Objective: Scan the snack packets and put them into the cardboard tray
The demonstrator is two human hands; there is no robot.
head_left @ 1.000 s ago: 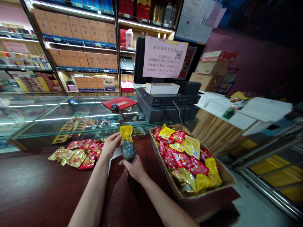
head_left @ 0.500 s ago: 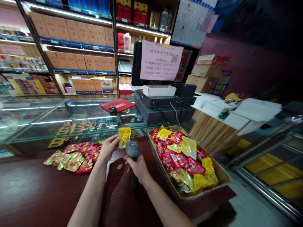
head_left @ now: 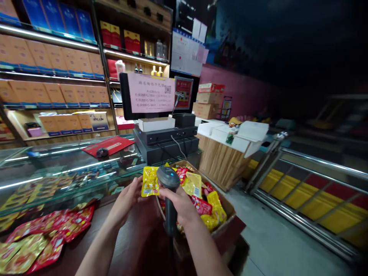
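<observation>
Swung right since the earlier frame, your view now has both hands nearer the cardboard box [head_left: 225, 205], and the packet has closed up to the scanner. Your left grip [head_left: 126, 201] is closed on a yellow foil packet [head_left: 150, 181], held up just beside the head of the handheld barcode scanner [head_left: 169, 191]. Your right grip [head_left: 178, 203] is wrapped round the scanner's handle. Red-and-gold packets [head_left: 48, 239] lie on the tabletop [head_left: 135, 245] at near left.
</observation>
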